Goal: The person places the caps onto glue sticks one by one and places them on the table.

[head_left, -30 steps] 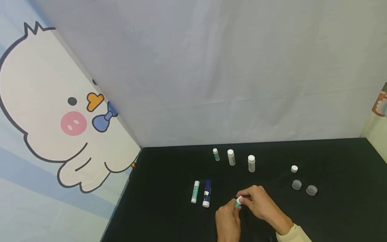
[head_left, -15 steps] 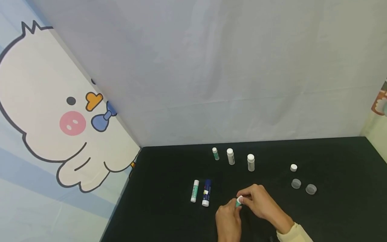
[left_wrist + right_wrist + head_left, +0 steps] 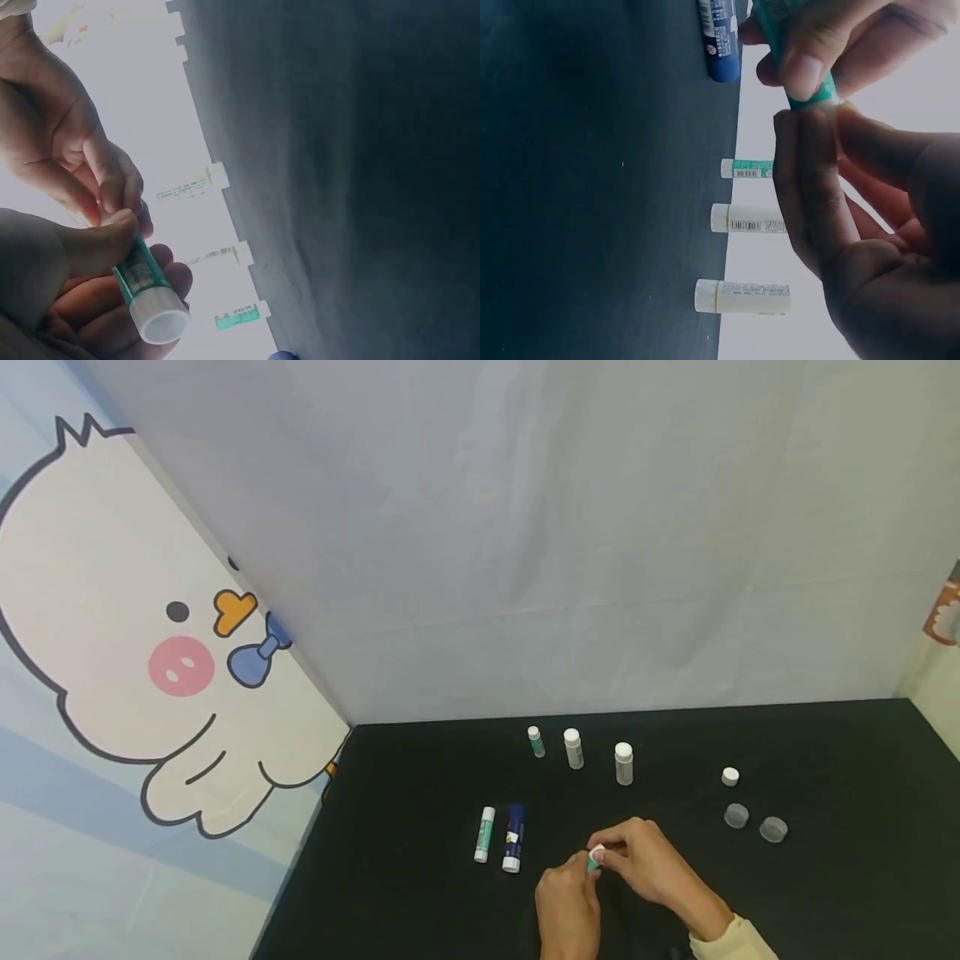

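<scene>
My left hand (image 3: 568, 902) grips the green body of a glue stick (image 3: 139, 268), its thumb pressed along the barrel. The stick's white end points toward the camera in the left wrist view. At the other end, my right hand (image 3: 645, 864) pinches the white tip between thumb and fingers, hiding most of it in the right wrist view. Both hands meet over the front of the black table. Just to their left lie a green glue stick (image 3: 484, 835) and a dark blue glue stick (image 3: 513, 839) with a white end.
Along the back stand a small green glue stick (image 3: 536, 742) and two white glue sticks, one in the middle (image 3: 573, 749) and another to its right (image 3: 624, 765). At right are a white cap (image 3: 731, 777) and two clear round caps (image 3: 737, 816). A pale curtain (image 3: 600, 568) hangs behind the black table (image 3: 420, 793).
</scene>
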### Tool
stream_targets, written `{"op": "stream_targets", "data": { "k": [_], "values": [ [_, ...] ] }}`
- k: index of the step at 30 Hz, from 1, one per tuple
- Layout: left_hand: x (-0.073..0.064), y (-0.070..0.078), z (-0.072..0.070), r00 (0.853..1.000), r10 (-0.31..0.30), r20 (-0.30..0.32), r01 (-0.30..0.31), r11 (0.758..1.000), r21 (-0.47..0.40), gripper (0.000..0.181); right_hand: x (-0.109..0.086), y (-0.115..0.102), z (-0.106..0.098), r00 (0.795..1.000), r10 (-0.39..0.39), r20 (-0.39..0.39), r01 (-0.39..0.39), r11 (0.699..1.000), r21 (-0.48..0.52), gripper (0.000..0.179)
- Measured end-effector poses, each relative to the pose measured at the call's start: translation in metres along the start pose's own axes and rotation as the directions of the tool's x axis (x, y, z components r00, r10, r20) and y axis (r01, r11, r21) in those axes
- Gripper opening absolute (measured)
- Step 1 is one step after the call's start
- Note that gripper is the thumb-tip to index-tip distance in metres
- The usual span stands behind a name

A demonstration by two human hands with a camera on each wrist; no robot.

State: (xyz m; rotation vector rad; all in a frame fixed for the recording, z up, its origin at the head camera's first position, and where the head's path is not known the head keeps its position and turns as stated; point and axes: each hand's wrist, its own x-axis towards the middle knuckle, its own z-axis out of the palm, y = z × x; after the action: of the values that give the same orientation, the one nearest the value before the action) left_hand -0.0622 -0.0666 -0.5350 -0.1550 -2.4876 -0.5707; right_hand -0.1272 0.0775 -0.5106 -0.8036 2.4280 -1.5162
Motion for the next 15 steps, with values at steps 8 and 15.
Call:
{"op": "stream_targets", "data": {
  "k": [8, 15],
  "values": [
    [0.007, -0.001, -0.005, 0.996, -0.073, 0.058, 0.074, 0.997, -0.022, 0.026, 0.005, -0.002, 0.006, 0.999, -0.009, -0.031, 0.008, 1.0, -0.016, 0.008],
    [0.014, -0.002, -0.008, 0.976, -0.184, 0.115, 0.19, 0.981, -0.043, 0.025, 0.013, -0.007, 0.012, 0.995, 0.077, -0.067, -0.075, 0.997, 0.023, 0.013]
  ]
}}
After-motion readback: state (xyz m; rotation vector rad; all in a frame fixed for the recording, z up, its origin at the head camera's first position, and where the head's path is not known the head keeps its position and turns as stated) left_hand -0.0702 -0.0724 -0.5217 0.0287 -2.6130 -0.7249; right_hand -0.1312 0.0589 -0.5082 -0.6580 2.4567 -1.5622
